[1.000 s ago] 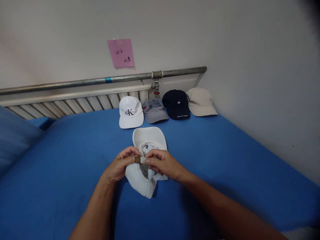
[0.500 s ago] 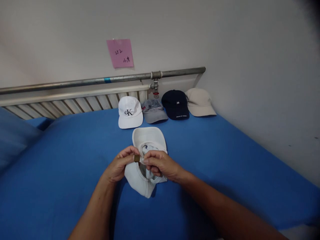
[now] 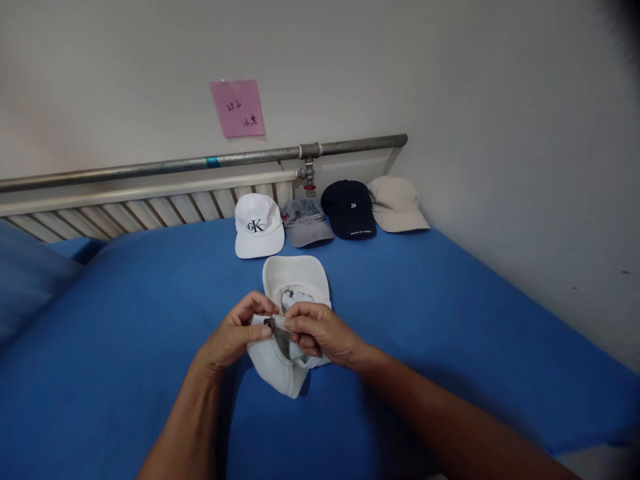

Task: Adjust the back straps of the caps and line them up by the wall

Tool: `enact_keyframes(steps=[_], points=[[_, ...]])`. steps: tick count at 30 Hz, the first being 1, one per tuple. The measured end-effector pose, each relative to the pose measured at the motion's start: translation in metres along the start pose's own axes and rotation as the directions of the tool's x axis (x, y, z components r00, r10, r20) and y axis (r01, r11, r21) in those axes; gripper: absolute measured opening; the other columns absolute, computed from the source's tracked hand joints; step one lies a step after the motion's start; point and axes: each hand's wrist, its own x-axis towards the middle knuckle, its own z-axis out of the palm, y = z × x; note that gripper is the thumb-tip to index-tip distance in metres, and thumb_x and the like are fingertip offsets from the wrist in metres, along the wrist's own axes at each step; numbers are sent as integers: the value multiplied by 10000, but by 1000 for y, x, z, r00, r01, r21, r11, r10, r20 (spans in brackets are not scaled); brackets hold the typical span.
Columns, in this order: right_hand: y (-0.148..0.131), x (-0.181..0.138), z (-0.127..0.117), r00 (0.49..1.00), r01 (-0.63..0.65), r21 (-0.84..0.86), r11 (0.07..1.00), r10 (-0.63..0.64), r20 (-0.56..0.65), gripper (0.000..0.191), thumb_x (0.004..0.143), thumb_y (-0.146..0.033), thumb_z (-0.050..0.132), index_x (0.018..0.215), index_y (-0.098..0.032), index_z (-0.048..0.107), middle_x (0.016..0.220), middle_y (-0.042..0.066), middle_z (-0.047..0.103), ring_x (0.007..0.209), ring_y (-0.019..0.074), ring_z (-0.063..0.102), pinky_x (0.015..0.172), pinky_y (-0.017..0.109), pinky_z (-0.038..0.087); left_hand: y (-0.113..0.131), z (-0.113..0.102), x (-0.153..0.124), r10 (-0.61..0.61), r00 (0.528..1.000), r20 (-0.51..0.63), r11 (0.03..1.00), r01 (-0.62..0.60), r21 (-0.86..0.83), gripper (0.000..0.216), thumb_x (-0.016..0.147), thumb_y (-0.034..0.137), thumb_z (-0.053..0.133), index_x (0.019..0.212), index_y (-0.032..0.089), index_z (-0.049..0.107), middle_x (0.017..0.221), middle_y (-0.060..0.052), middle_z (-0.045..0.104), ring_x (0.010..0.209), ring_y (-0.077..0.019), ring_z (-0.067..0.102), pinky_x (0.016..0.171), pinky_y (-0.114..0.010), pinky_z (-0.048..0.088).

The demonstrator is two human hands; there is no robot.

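A white baseball cap (image 3: 295, 272) lies upside down on the blue sheet, its brim pointing away from me and its inside partly showing. My left hand (image 3: 240, 330) pinches the metal buckle (image 3: 270, 324) at the back of the cap between thumb and fingers. Just to the right, my right hand (image 3: 323, 330) grips the cap's pale strap (image 3: 281, 323), which runs to the buckle. The fingertips of both hands are close together over the cap's opening. Whether the strap passes through the buckle, I cannot tell.
Along the back stand a white cap with black letters (image 3: 259, 227), a grey cap (image 3: 306, 223), a navy cap (image 3: 349, 208) and a beige cap (image 3: 397, 203). Behind the blue sheet (image 3: 165, 287) are a radiator (image 3: 150, 212) and a metal pipe (image 3: 175, 167).
My left fingers have turned the buckle, so its broad brassy face no longer shows. More of the strap is visible between my hands, and my left thumb sits lower.
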Motion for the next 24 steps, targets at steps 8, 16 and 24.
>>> enact_keyframes(steps=[8,16,24], points=[[-2,0,0,999,-21,15,1000,21,28,177,691,-269,709,729,-152,581,551,-58,543,363,3,312,343,154,179,-2,-1,2,-92,992,-88,995,87,-57,201,663,253,806,779,156,674,777,-23,668,680,-117,606,633,-207,451],[-1,2,-2,999,-30,18,999,30,42,203,682,-282,728,736,-155,579,564,-58,545,373,0,303,347,149,173,-3,2,4,-133,987,-86,985,121,-125,217,662,265,810,787,145,679,758,-30,677,645,-111,613,607,-194,467],[1,6,-2,1000,5,-37,999,-6,-25,199,687,-295,713,740,-154,583,565,-58,550,362,0,303,342,153,169,-2,4,8,-209,973,-95,970,195,-143,255,658,305,812,764,133,656,646,-27,671,538,-102,591,517,-179,439]])
